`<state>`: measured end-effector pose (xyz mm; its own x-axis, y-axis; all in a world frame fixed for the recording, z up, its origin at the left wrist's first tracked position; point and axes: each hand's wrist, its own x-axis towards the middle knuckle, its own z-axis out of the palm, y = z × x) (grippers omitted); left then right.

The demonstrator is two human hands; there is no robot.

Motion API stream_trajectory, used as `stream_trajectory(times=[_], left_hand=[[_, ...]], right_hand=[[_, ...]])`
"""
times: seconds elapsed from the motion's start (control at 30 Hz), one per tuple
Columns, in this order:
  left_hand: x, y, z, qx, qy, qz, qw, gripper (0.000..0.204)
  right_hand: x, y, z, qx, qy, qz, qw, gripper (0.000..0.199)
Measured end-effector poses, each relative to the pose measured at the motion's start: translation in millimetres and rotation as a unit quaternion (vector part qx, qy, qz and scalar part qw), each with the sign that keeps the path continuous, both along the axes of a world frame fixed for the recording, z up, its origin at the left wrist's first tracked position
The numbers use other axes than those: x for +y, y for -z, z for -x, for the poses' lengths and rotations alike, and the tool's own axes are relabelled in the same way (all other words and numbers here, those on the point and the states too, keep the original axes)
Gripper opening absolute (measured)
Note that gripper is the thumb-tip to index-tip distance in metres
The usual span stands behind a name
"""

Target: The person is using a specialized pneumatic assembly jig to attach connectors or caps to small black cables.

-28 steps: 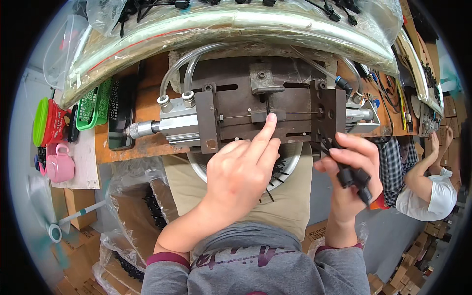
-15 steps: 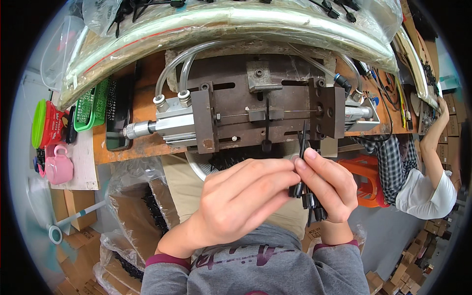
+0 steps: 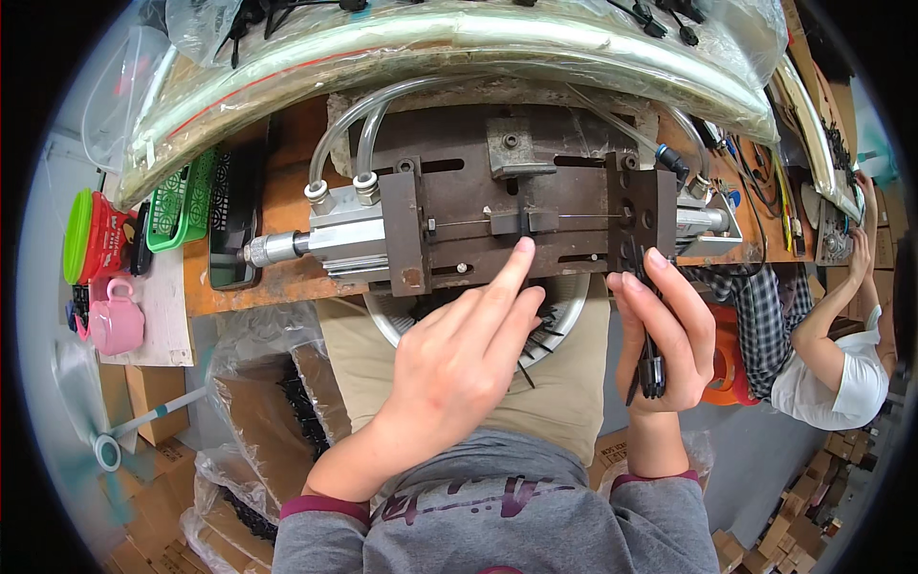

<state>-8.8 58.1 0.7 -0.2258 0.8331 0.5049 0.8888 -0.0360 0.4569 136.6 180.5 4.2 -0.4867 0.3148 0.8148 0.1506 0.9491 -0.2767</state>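
Note:
My left hand (image 3: 459, 359) reaches up to the brown metal clamping fixture (image 3: 459, 258), index finger stretched out and the other fingers loosely bent. Its fingertip meets the lower end of a black strip (image 3: 523, 196) at the small central block (image 3: 507, 222); the finger hides what lies beneath. To the right, my right hand (image 3: 669, 335) is closed round several thin black plastic pieces with thick ends (image 3: 652, 376), held upright beside the fixture's right end plate. Beneath the fixture, a round white tub (image 3: 576, 311) holds more black pieces, partly covered by my left hand.
Silver air cylinders (image 3: 346, 244) with clear hoses (image 3: 330, 134) flank the fixture. A plastic-wrapped bundle (image 3: 459, 43) arches behind it. At left are a green basket (image 3: 170, 215) and a pink cup (image 3: 117, 325). Another person (image 3: 827, 364) works at far right.
My hands have parted: the left went up and left to the strip in the fixture, the right moved right with the black pieces. The strip's thick lower end no longer shows.

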Motion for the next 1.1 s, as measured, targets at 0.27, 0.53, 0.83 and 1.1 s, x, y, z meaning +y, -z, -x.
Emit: stream_trajectory(times=[0.27, 0.53, 0.83, 1.1], left_hand=[[11, -4, 5, 0.083, -0.006, 0.049, 0.995, 0.027], [2, -15, 5, -0.241, 0.116, -0.014, 0.963, 0.031], [-12, -28, 4, -0.389, 0.144, -0.020, 0.910, 0.040], [-6, -9, 4, -0.100, 0.027, -0.001, 0.995, 0.036]], right_hand=[[-3, 5, 0, 0.034, -0.020, 0.028, 0.999, 0.026], [-1, -7, -7, -0.086, -0.060, -0.064, 0.992, 0.028], [-8, -8, 8, -0.081, -0.101, -0.064, 0.990, 0.029], [1, 5, -1, 0.080, -0.117, 0.169, 0.975, 0.026]])
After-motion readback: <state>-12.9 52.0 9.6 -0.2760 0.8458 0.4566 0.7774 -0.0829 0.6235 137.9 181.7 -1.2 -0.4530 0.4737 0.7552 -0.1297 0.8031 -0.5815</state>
